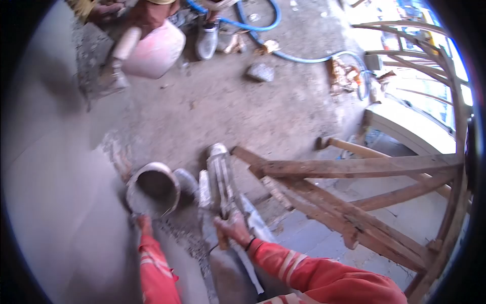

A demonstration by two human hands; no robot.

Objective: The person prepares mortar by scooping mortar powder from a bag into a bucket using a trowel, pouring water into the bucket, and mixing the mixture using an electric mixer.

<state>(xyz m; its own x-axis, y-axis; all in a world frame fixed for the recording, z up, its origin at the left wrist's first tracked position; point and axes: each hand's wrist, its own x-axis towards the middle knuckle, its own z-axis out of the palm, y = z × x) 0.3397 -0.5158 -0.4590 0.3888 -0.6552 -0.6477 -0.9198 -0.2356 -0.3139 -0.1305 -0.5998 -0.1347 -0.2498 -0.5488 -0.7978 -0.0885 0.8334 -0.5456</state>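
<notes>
My left hand point(144, 223) is at the near rim of a round bucket point(130, 195) that has grey material in its bottom; its fingers are mostly hidden by the rim. The bucket stands beside the smooth grey wall point(45, 167). In my right hand point(234, 226), the fingers are wrapped round a long, grey-smeared tool point(220, 185) with a wooden handle end below the hand. The tool points away from me, over my legs. One grey shoe point(186, 182) shows between the bucket and the tool.
Wooden beams point(354, 167) form a frame on my right. Another person point(159, 10) is at the top left, beside a pinkish sack-like object point(157, 50). A blue hose point(309, 60) crosses the floor, near a stone point(260, 72) and crumpled scraps point(344, 77).
</notes>
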